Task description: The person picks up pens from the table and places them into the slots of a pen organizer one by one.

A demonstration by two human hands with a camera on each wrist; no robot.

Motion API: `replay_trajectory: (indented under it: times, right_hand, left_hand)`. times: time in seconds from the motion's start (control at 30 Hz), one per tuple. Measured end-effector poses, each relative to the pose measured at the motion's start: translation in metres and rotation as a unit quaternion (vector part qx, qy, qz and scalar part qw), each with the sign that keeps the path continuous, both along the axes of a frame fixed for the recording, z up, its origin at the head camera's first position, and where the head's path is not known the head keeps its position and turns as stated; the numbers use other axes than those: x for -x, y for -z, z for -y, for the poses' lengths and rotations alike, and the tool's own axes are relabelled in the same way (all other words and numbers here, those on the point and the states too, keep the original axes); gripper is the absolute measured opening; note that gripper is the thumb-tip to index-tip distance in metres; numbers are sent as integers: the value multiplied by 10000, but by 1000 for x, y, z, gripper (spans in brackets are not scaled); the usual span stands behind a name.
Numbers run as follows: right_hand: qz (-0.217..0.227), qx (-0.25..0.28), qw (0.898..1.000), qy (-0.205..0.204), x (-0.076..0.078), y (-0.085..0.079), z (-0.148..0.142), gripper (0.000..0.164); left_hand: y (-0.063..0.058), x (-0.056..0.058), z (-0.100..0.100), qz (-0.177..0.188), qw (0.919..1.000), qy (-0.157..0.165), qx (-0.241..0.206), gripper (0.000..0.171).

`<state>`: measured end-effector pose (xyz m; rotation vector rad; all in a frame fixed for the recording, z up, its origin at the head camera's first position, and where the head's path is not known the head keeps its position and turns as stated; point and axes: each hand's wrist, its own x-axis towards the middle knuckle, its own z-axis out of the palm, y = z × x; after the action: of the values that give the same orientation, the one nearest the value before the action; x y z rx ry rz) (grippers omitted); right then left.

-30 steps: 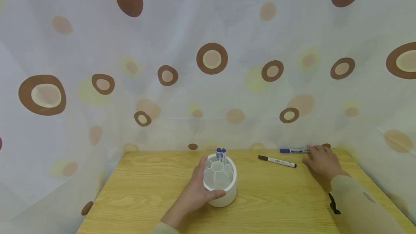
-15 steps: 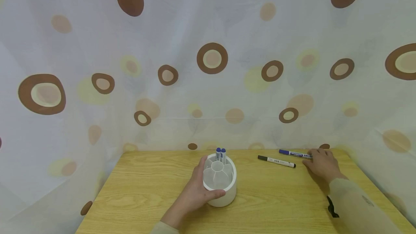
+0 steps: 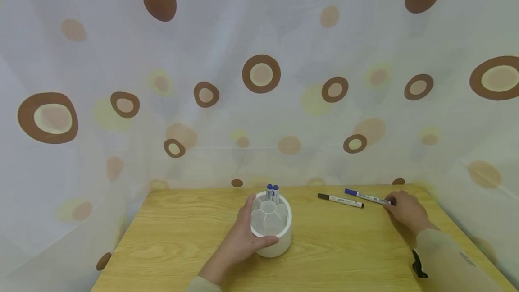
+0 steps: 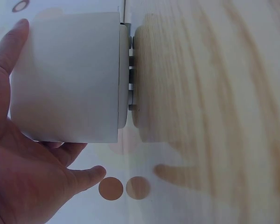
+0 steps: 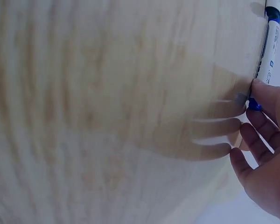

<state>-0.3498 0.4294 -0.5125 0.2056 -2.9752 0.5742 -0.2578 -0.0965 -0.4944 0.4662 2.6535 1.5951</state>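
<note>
A round white pen holder (image 3: 275,248) with several compartments stands on the table. My left hand (image 3: 237,240) holds it from the left, thumb across the near side and fingers at the far left side. The left wrist view shows the holder's smooth wall (image 4: 67,79) between thumb and fingers. Two blue-capped markers (image 3: 269,193) stand upright in its back compartments. At the far right, my right hand (image 3: 407,211) pinches the tail end of a white marker (image 3: 371,198) with a blue cap pointing left. In the right wrist view, thumb and fingertips meet at that marker's (image 5: 269,51) blue end.
A white marker (image 3: 340,200) with a black cap lies just left of the blue-capped one. The wood-grain table (image 3: 182,229) ends at the back against a hanging sheet (image 3: 227,120) with brown and yellow spots, which also runs along both sides.
The blue-capped marker's tail end has come away from the back sheet toward me, so it lies more slanted. My right hand has moved nearer with it. The left hand keeps its hold.
</note>
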Motion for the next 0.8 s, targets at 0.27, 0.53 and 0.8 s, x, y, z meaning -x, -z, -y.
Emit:
replay_trajectory:
  times: [0.27, 0.53, 0.8]
  right_hand:
    - [-69, 163, 9998, 125, -15, -4, -3, 25]
    - [-204, 464, 9979, 412, -27, -16, 2, 39]
    - [-535, 612, 9948, 618, -38, -34, 21, 54]
  left_hand:
    - [-1, -2, -1, 47, 10000, -24, -8, 128]
    - [0, -2, -1, 25, 10000, -1, -8, 128]
    - [-1, -1, 0, 81, 10000, -19, 5, 129]
